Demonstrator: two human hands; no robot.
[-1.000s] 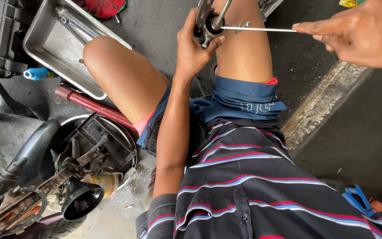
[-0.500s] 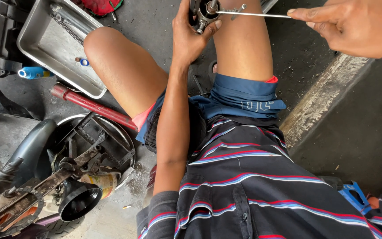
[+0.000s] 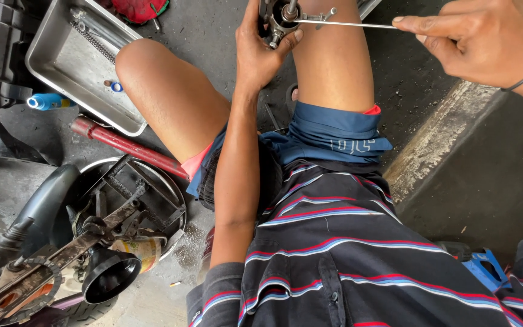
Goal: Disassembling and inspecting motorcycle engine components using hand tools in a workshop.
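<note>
I sit on the ground in blue shorts and a striped shirt. My left hand (image 3: 263, 45) grips a small dark metal engine part (image 3: 278, 17) at the top of the view, resting by my right knee. My right hand (image 3: 476, 37) pinches the end of a thin metal rod (image 3: 343, 24). The rod runs level to the left, and its tip meets the metal part.
A steel tray (image 3: 74, 63) with tools lies at the upper left, a blue tube (image 3: 46, 101) beside it. A red bar (image 3: 128, 147) lies under my left leg. A round basin (image 3: 174, 188) with greasy parts, a black funnel (image 3: 109, 275) and a concrete kerb (image 3: 437, 145) are nearby.
Both hands, the metal part and the rod have drifted slightly towards the top of the view. The grip of each hand is unchanged.
</note>
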